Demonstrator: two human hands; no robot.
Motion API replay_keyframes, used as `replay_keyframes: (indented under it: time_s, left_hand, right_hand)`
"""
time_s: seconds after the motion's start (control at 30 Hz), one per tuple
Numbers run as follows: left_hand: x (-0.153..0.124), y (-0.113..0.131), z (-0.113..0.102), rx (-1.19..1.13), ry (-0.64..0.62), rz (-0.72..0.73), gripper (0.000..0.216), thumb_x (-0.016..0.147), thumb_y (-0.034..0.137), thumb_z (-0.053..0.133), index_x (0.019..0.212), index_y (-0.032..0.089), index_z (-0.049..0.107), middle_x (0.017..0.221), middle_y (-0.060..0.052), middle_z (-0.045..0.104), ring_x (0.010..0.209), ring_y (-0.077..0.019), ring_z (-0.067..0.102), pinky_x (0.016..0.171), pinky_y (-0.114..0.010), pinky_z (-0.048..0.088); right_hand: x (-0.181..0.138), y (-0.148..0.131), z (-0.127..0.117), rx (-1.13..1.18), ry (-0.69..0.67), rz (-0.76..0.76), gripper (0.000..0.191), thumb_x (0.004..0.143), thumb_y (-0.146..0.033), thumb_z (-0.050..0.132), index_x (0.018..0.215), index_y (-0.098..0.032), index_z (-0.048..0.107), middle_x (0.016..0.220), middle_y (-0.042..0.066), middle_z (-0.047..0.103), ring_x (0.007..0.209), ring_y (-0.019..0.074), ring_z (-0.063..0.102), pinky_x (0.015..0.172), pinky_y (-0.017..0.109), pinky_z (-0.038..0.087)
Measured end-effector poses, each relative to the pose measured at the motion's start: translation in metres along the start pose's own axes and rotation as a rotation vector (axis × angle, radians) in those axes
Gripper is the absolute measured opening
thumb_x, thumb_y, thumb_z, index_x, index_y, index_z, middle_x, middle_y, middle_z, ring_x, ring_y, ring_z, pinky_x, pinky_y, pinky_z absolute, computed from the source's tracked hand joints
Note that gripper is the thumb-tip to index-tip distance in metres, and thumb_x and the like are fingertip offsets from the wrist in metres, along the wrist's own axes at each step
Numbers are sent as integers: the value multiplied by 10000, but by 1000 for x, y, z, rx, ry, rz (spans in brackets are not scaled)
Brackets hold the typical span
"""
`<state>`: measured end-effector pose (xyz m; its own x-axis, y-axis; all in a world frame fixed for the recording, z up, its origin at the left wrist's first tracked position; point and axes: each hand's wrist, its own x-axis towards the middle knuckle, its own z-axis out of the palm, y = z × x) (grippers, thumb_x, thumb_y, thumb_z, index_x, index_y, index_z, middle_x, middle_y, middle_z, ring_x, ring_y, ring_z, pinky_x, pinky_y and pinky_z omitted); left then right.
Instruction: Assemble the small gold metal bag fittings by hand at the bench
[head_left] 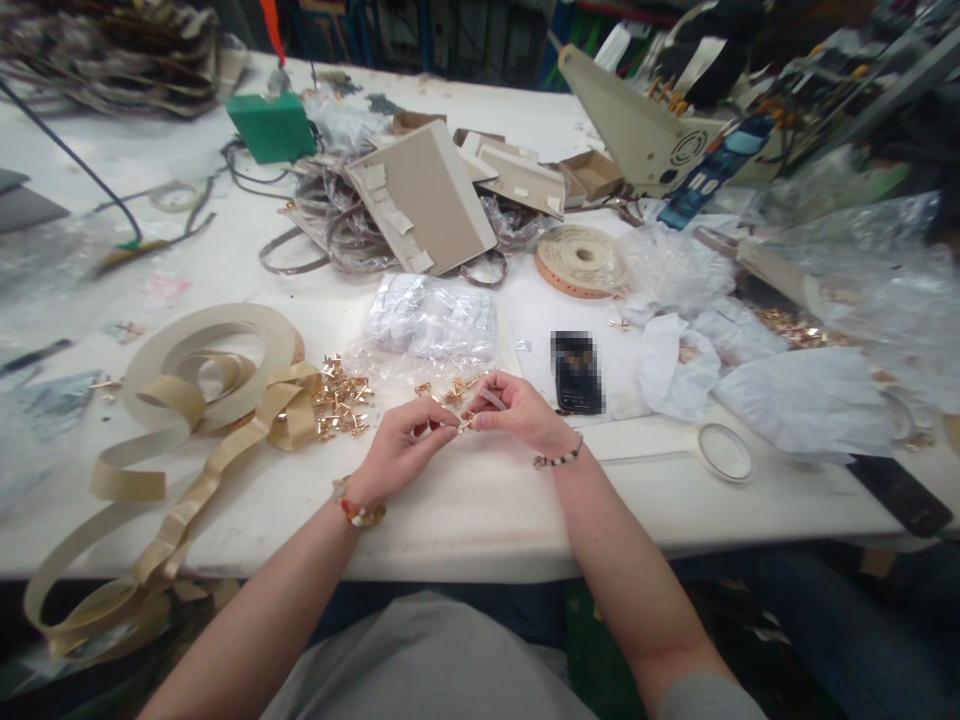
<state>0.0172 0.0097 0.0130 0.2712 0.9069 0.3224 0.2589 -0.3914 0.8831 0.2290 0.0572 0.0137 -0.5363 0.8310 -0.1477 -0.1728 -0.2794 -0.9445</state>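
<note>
Close together over the front of the table, my left hand [411, 445] and my right hand [517, 408] meet at the fingertips. Between them is a small gold metal fitting [465, 423], pinched from both sides; its exact kind is too small to tell. A short pale strip [493, 399] shows at my right fingers, and I cannot tell how it is held. Left of my left hand lies a pile of gold metal fittings [341, 397]. A few more gold fittings [452, 390] lie just beyond my fingertips.
At left, a roll of tan tape [214, 350] trails loops over the table edge. Behind my hands sits a plastic-wrapped white bundle [431, 318]. A phone [577, 372], a roll of white tape [724, 453], plastic bags [810, 395] and a blue bottle [716, 170] are at right.
</note>
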Motion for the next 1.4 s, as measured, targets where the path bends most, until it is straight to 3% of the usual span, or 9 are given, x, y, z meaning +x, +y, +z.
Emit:
replay_keyframes:
  time_s: [0.1, 0.2, 0.3, 0.37, 0.53, 0.83, 1.4]
  left_hand:
    - [-1, -3, 2, 22, 9, -16, 99, 910, 279, 667, 926, 190, 707, 824, -27, 697, 668, -112, 564, 591, -233, 421]
    - [-4, -5, 3, 87, 164, 56, 186, 882, 264, 700, 1055, 200, 677, 909, -39, 697, 706, -119, 584, 600, -237, 446]
    - [-7, -5, 3, 211, 370, 237, 84, 857, 182, 714, 932, 198, 682, 793, -15, 683, 663, -114, 574, 617, -244, 469]
    - [-8, -3, 3, 288, 410, 297, 56, 849, 148, 714, 864, 194, 685, 723, -4, 676, 640, -111, 582, 624, -241, 485]
    - [-8, -4, 7, 411, 287, 271, 39, 881, 228, 716, 901, 201, 737, 762, -16, 750, 637, -116, 661, 611, -225, 526]
    - [-8, -14, 10, 411, 270, 226, 101, 877, 296, 735, 934, 225, 779, 814, -25, 790, 665, -141, 726, 655, -232, 582]
    - [-4, -10, 13, 355, 173, 168, 136, 885, 311, 725, 983, 219, 747, 799, -11, 763, 612, -112, 633, 586, -231, 504]
  right_hand:
    - [1, 0, 0, 1, 0, -19, 413, 597, -235, 939, 834, -184, 605, 812, -15, 712, 740, 115, 677, 699, 242, 572]
    - [2, 1, -1, 28, 25, -41, 401, 596, -223, 940, 824, -184, 612, 809, -21, 711, 744, 104, 671, 698, 223, 563]
    - [4, 2, -1, 46, 71, -65, 401, 590, -216, 942, 818, -190, 614, 832, -20, 716, 766, 110, 674, 713, 231, 562]
    - [4, 3, -2, 42, 94, -73, 405, 583, -220, 945, 818, -193, 617, 840, -20, 717, 772, 117, 674, 717, 240, 561]
    - [5, 5, -2, 34, 95, -87, 393, 586, -223, 944, 808, -190, 621, 837, -22, 709, 775, 112, 662, 737, 242, 546]
    - [5, 6, -2, 9, 83, -102, 371, 595, -230, 943, 798, -187, 635, 844, -20, 702, 799, 116, 661, 784, 266, 538]
    - [6, 7, 2, -62, 118, -81, 421, 552, -284, 955, 784, -189, 616, 802, -16, 701, 757, 128, 654, 743, 274, 539]
